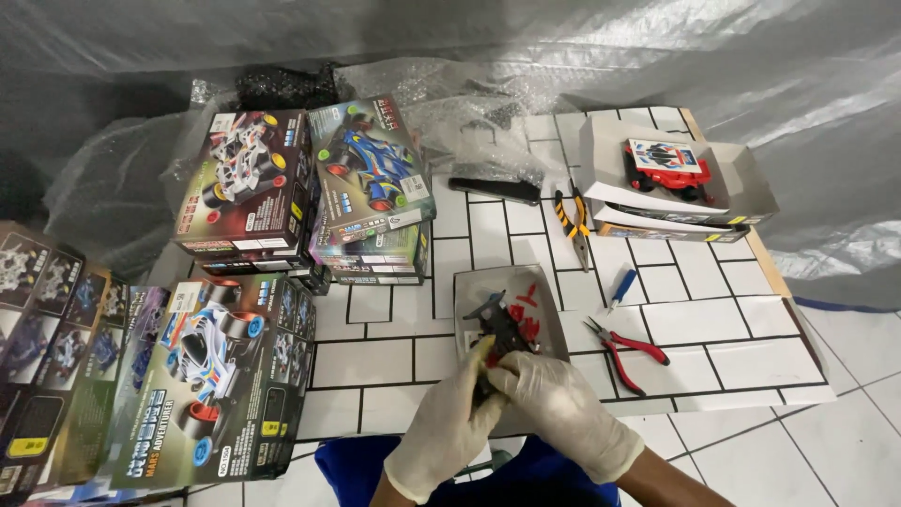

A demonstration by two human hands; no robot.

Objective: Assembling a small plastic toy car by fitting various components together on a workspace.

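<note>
– What do the gloved hands hold?

– The left hand (449, 424) and right hand (554, 404) both pinch a black toy car frame (502, 330) over the grey tray (556, 324) (red bits inside).

– And farther back?

– Red pliers (627, 349), then a red toy car (668, 169) in its open box (751, 183).

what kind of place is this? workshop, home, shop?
Likely an improvised hobby assembly spot on a tiled surface, not a proper workshop. Stacked toy-car kit boxes, pliers and red-handled cutters beside a grey parts tray, gloved hands on a black part, plastic sheeting behind.
</note>
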